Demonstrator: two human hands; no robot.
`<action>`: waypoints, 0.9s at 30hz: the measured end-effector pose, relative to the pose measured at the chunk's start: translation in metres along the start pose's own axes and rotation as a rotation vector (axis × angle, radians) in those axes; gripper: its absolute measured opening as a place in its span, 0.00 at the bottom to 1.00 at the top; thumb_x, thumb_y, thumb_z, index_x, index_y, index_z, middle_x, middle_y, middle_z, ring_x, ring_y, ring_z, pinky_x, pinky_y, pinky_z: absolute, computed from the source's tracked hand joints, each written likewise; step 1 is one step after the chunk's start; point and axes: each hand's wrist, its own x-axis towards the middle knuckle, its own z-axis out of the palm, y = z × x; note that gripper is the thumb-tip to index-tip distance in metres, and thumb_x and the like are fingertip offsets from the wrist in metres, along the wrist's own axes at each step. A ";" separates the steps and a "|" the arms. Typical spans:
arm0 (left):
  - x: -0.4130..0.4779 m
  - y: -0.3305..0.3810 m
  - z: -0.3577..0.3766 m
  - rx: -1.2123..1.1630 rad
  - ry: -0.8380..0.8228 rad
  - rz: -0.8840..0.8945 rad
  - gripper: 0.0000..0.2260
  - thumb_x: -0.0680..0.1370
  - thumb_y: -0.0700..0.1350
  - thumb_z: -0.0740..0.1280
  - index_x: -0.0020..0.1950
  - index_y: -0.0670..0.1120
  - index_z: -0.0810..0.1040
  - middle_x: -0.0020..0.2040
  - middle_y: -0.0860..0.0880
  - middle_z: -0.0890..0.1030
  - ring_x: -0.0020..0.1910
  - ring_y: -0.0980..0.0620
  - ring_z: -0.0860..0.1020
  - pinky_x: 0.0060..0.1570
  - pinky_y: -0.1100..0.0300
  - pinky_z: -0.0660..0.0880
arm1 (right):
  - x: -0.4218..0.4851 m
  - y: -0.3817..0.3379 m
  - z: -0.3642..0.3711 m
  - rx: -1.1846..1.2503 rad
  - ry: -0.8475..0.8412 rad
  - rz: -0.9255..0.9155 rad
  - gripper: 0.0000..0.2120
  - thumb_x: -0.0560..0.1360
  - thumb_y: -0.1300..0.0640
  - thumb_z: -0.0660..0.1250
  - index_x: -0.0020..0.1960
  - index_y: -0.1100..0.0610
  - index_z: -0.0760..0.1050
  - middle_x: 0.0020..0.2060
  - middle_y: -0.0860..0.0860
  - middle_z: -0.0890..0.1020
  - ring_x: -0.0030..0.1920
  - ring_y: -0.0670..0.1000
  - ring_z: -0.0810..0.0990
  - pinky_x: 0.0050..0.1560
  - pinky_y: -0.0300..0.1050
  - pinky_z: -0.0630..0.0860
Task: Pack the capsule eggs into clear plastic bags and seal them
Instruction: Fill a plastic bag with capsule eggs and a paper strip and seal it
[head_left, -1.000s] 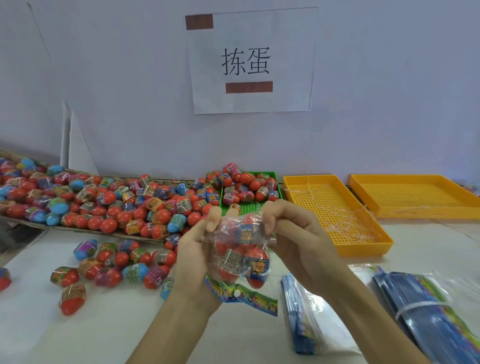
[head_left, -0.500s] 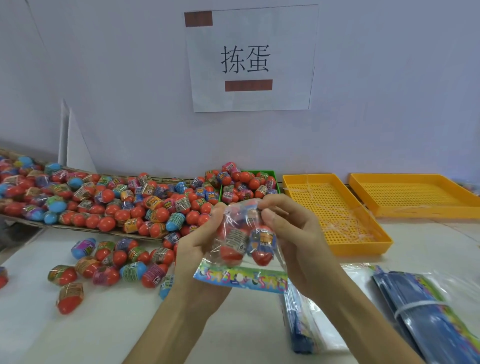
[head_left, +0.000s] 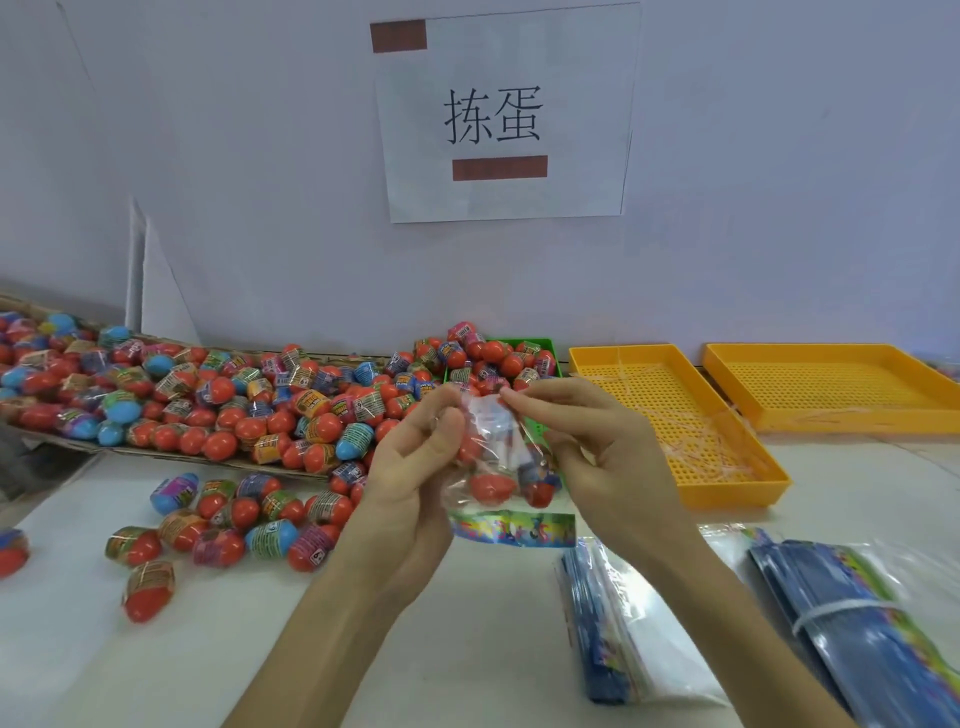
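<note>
A clear plastic bag (head_left: 498, 457) with a colourful printed strip along its lower edge hangs in mid air above the table, holding a few red capsule eggs. My left hand (head_left: 410, 467) pinches the bag's top left corner. My right hand (head_left: 587, 452) pinches the top right edge with thumb and fingertips. Loose capsule eggs (head_left: 234, 514) lie on the table at the left, and a big heap of capsule eggs (head_left: 218, 395) fills a flat cardboard tray behind them.
A green basket (head_left: 545, 345) with eggs stands behind the bag. Two yellow perforated trays (head_left: 727, 483) (head_left: 831, 415) sit at the right. Stacks of empty printed bags (head_left: 618, 623) (head_left: 852, 639) lie at the lower right. A paper sign hangs on the wall.
The bag has turned so its printed strip now hangs at the bottom. Both hands have shifted to pinch its top edge and moved slightly apart.
</note>
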 end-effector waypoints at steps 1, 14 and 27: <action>0.001 -0.001 0.001 0.040 -0.042 0.061 0.07 0.73 0.43 0.68 0.43 0.50 0.86 0.45 0.47 0.83 0.48 0.49 0.81 0.52 0.51 0.82 | -0.001 0.001 -0.001 -0.064 -0.018 -0.005 0.22 0.78 0.72 0.61 0.63 0.52 0.81 0.58 0.43 0.81 0.62 0.41 0.76 0.57 0.30 0.74; -0.001 -0.010 -0.001 0.282 0.002 0.245 0.07 0.74 0.41 0.71 0.48 0.49 0.86 0.47 0.44 0.82 0.52 0.44 0.79 0.56 0.50 0.77 | -0.024 -0.005 0.051 0.207 -0.135 0.189 0.29 0.82 0.42 0.53 0.80 0.41 0.47 0.76 0.32 0.58 0.75 0.30 0.55 0.77 0.37 0.57; -0.001 -0.009 -0.003 0.380 0.012 0.307 0.09 0.71 0.42 0.71 0.47 0.52 0.88 0.44 0.48 0.82 0.47 0.50 0.79 0.50 0.61 0.80 | -0.021 0.002 0.042 0.003 -0.110 0.017 0.25 0.84 0.49 0.53 0.80 0.48 0.57 0.62 0.38 0.79 0.61 0.37 0.77 0.58 0.30 0.74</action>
